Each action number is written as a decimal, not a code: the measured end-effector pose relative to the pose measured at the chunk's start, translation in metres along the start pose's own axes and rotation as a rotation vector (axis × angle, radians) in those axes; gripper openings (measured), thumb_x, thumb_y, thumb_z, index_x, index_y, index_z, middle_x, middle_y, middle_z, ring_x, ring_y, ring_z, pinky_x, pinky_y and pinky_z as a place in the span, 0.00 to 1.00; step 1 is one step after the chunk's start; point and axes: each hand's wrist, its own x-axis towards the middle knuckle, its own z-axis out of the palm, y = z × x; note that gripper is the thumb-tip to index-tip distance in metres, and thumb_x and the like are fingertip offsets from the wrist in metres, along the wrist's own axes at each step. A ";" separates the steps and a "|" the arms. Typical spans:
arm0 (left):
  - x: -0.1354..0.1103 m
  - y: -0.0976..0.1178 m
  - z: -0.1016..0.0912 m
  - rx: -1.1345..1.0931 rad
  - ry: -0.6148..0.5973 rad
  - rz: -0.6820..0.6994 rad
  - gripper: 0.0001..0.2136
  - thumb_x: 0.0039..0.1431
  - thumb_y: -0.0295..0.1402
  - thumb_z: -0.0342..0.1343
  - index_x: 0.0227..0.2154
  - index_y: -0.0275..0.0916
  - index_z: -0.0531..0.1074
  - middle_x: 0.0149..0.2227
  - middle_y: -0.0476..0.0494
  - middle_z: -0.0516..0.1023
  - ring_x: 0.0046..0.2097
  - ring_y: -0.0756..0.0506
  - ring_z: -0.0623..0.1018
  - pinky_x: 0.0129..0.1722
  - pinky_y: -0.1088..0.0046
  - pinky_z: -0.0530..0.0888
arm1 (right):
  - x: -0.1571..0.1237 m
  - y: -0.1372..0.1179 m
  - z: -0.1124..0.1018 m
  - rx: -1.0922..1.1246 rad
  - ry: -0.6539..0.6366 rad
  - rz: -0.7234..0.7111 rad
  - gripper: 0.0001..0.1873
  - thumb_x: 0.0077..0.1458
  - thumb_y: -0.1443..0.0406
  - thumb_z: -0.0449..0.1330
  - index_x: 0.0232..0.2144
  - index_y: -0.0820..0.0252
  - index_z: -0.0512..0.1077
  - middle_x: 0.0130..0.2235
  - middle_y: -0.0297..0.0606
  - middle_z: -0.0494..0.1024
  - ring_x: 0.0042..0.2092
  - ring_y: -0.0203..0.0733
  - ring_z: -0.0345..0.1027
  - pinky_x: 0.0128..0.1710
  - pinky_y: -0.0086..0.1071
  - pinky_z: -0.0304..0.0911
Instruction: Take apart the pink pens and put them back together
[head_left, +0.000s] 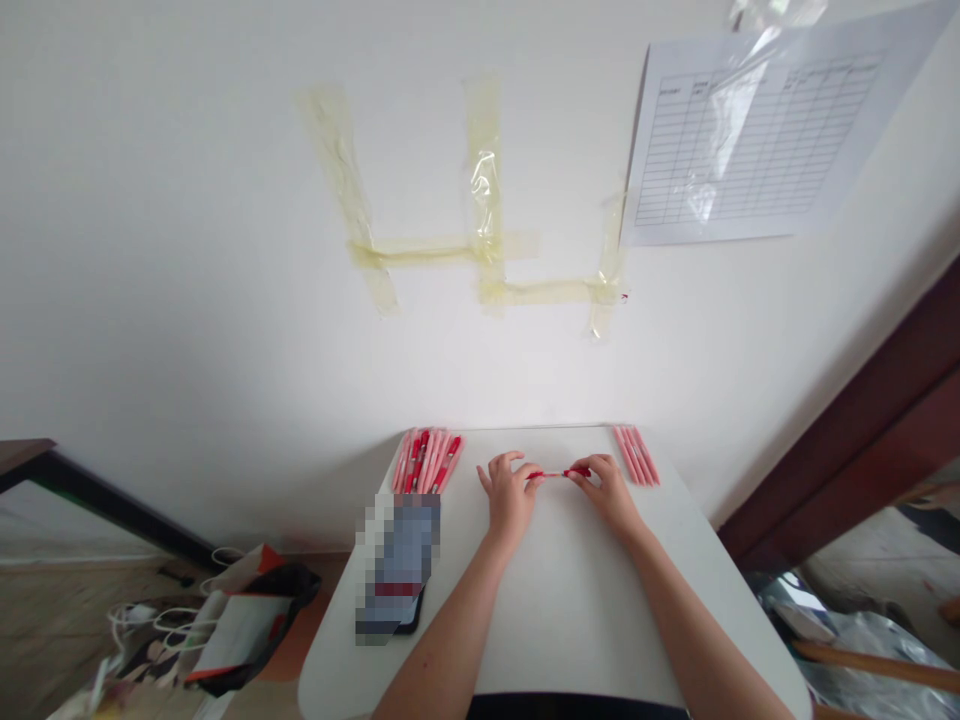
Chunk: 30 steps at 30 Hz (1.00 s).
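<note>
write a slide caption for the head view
Left hand and right hand hold a slim red pen over a white table, between piled pens and pink sticks.

The carrying surface is a smooth white table with rounded corners (585, 600), which extends under both forearms and continues a little beyond the hands. To the left of the left hand (510, 490), a thick bunch of slim pink and red stick-shaped pens (427, 462) lies on it, and nearer to the body than this hand there is a flat dark rectangular device (409, 560), mostly hidden by blurring. Near the right hand (606, 490), on its outer side, four slim pale-pink sticks (637, 456) lie slanted, side by side.
</note>
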 end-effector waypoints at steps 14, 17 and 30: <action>0.000 0.000 -0.001 -0.012 0.020 -0.008 0.05 0.58 0.33 0.62 0.36 0.51 0.80 0.53 0.45 0.72 0.60 0.39 0.67 0.65 0.32 0.48 | -0.001 -0.003 -0.002 -0.018 0.016 -0.036 0.18 0.57 0.45 0.60 0.38 0.49 0.75 0.43 0.40 0.78 0.52 0.53 0.64 0.54 0.48 0.60; 0.000 0.000 -0.001 -0.016 0.014 -0.008 0.05 0.58 0.33 0.62 0.36 0.51 0.80 0.52 0.45 0.72 0.59 0.39 0.67 0.65 0.33 0.49 | -0.001 -0.004 -0.002 -0.027 0.004 -0.030 0.18 0.59 0.46 0.57 0.32 0.50 0.75 0.41 0.41 0.78 0.50 0.54 0.64 0.53 0.49 0.59; 0.001 0.000 -0.001 -0.044 0.025 -0.023 0.05 0.57 0.32 0.63 0.35 0.51 0.80 0.52 0.46 0.73 0.59 0.39 0.68 0.65 0.32 0.49 | -0.001 0.000 0.002 -0.081 -0.044 -0.057 0.15 0.58 0.48 0.60 0.34 0.48 0.78 0.41 0.42 0.78 0.50 0.55 0.64 0.53 0.51 0.59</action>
